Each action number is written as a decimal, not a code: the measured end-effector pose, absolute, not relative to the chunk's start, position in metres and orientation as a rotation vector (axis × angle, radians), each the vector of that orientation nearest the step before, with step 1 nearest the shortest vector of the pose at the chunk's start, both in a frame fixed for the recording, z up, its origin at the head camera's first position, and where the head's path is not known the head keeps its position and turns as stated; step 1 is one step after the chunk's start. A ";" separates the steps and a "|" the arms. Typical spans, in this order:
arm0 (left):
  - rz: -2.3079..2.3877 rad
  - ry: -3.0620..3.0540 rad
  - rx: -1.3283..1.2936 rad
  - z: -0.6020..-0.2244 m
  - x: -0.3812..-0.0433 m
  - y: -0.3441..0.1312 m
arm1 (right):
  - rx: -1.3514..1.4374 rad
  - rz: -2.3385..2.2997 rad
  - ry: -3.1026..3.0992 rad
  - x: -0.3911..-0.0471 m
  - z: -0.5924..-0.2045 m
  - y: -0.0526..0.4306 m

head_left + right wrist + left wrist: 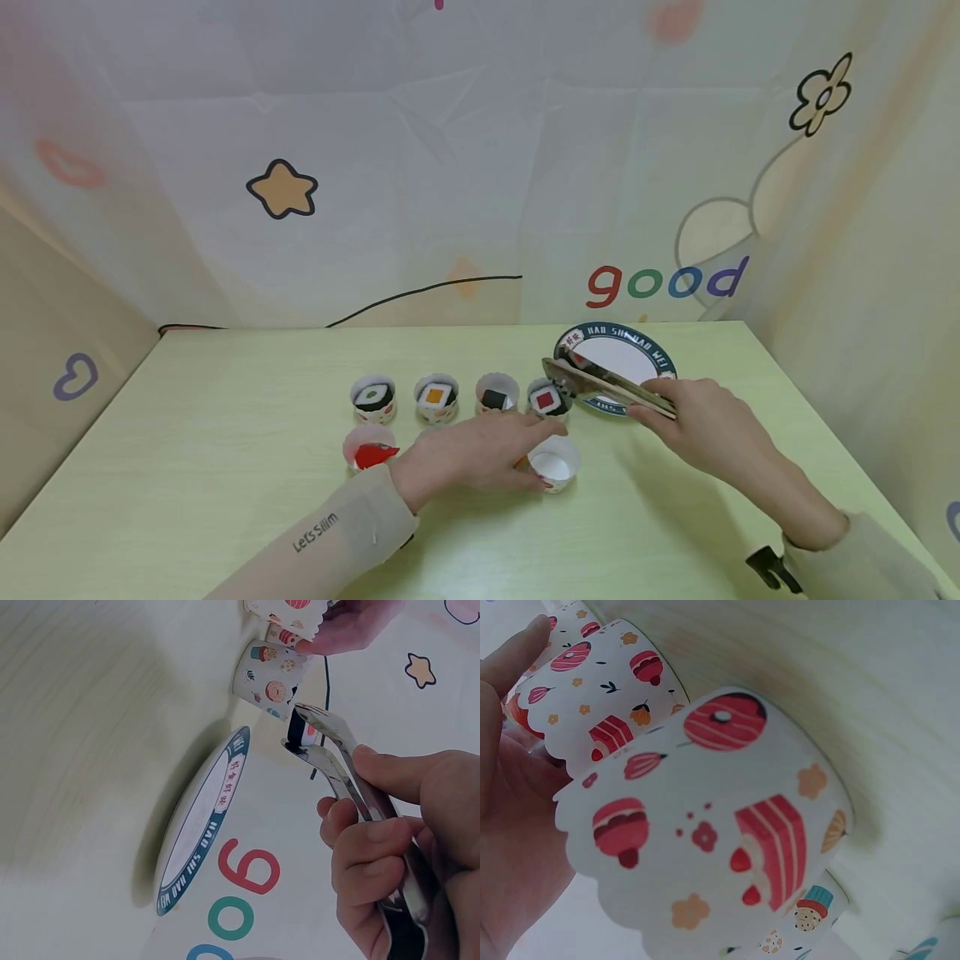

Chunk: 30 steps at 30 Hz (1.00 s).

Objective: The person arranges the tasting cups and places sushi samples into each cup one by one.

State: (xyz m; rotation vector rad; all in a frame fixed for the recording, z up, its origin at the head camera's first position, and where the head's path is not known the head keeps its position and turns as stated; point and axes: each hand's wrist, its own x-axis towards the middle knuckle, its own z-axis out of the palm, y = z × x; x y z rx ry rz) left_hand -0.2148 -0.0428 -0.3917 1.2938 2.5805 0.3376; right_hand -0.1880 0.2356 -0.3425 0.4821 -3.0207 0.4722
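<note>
My right hand [708, 421] grips metal tongs [349, 769]. Between their tips sits a small black-and-white sushi piece [302, 729] with a red patch, above the near-left rim of the plate [663, 367]. My left hand [487, 450] reaches across the front row of cups, thumb and fingers around the side of a white paper cup [555, 467] at the right end. That cup's inside shows bare white. Just behind it, another paper cup [262, 679] holds a sushi piece [547, 401] with a red centre. Part of the front row is hidden under the left hand.
In the back row, further paper cups hold sushi with a green centre [373, 396], an orange-yellow centre [435, 395] and a dark piece [495, 400]. A front-left cup [360, 437] contains something red [375, 454]. A printed cloth [450, 167] hangs behind the table [225, 433].
</note>
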 end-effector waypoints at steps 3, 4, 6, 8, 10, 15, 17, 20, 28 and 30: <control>0.335 2.584 1.286 -0.391 -0.215 -0.042 | 0.499 0.468 -3.003 -0.186 -0.342 0.234; 0.335 2.584 1.283 -0.391 -0.214 -0.042 | 0.504 0.466 -3.000 -0.185 -0.342 0.234; 0.340 2.580 1.280 -0.391 -0.214 -0.042 | 0.512 0.465 -2.996 -0.184 -0.342 0.233; 0.348 2.575 1.280 -0.391 -0.214 -0.042 | 0.520 0.460 -2.991 -0.182 -0.341 0.233; 0.355 2.572 1.286 -0.391 -0.214 -0.043 | 0.524 0.453 -2.992 -0.181 -0.340 0.232; 0.362 2.571 1.293 -0.391 -0.215 -0.043 | 0.545 0.430 -2.977 -0.178 -0.339 0.232; 0.365 2.570 1.292 -0.391 -0.215 -0.043 | 0.550 0.425 -2.973 -0.176 -0.338 0.232; 0.365 2.572 1.289 -0.392 -0.215 -0.043 | 0.554 0.424 -2.974 -0.175 -0.338 0.233; 0.356 2.578 1.282 -0.392 -0.215 -0.044 | 0.579 0.436 -2.971 -0.171 -0.337 0.234; 0.357 2.579 1.283 -0.392 -0.215 -0.044 | 0.585 0.434 -2.967 -0.169 -0.337 0.235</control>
